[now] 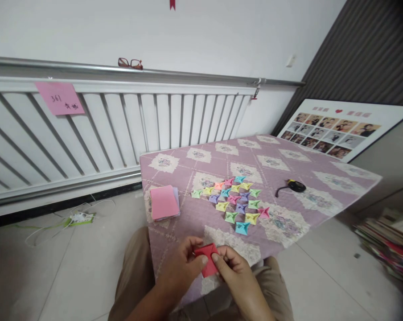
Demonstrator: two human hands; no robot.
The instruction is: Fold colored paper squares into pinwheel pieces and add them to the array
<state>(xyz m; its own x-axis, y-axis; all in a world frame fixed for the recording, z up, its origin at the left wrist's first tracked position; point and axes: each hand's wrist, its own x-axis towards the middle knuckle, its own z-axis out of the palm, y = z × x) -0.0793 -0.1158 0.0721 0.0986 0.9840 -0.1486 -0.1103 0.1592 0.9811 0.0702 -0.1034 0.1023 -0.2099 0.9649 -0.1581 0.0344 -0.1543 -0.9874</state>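
Head view: left hand (179, 269) at 8 o'clock of the red folded paper (208, 265), right hand (238, 273) at 4 o'clock. Both hands' fingers closed on it, thumbs pressing the face, no wide gap. Paper held at the 6 o'clock side of the table (191, 223); long axis about 11 to 5, a short edge toward 11–12. Folded paper pieces (234, 200) at 1 o'clock of it, paper stack (164, 203) at 11.
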